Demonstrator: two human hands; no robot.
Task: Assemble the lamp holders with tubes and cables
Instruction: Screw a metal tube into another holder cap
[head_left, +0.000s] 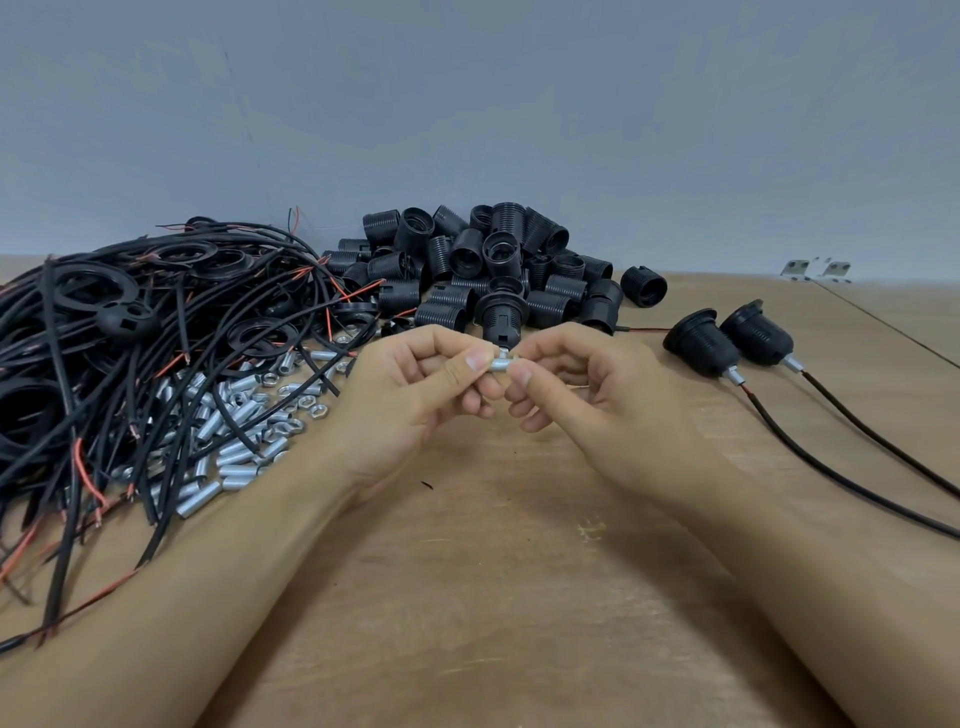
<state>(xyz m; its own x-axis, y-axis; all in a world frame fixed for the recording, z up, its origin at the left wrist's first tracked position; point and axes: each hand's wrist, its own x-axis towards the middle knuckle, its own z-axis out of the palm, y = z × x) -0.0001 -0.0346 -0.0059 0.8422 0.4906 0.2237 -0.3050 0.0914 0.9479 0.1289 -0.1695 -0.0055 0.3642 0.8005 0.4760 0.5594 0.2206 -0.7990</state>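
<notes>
I am pinching a small metal tube (497, 364) between both thumbs. My left hand (415, 395) and right hand (582, 395) are gripping its ends above the tabletop (493, 571).

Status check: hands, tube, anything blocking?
Both hands, left and right, pinch one metal tube above the table. Nut at the tube, seating unclear. Two finished holders lie right. Nothing blocking.

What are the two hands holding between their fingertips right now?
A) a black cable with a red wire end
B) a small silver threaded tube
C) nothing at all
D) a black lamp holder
B: the left hand and right hand pinch a short silver threaded tube between them, above the wooden table; the cables and loose black lamp holders lie untouched in their piles.
</notes>
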